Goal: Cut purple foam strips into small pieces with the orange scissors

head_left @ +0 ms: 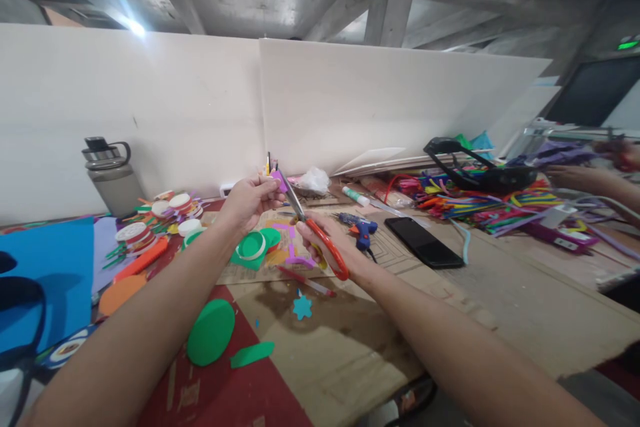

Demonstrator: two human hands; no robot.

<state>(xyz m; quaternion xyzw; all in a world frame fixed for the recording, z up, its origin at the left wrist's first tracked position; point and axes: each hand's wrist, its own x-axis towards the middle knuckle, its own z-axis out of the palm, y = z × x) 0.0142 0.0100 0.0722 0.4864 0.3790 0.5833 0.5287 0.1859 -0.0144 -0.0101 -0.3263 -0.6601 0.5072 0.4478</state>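
My left hand (255,200) is closed on a small purple foam piece (279,180), pinched between thumb and fingers. In my right hand (330,237) is a pair of scissors (327,247) with red-orange and yellow handles. Their blades point up and away, right beside the purple piece; whether they are cutting into it I cannot tell. Below my hands lie purple scraps (300,259), a green sheet piece with a white-rimmed round lid (251,246) on it, and a red pen (320,288). Closer to me is a blue star-like cutout (302,307).
A blue glue gun (365,230), a black phone (424,242) and a glue stick (356,196) lie to the right. Colourful pipe cleaners (465,203) are piled farther right, near another person's arm (595,187). At left stand a bottle (113,177) and a blue sheet (47,277).
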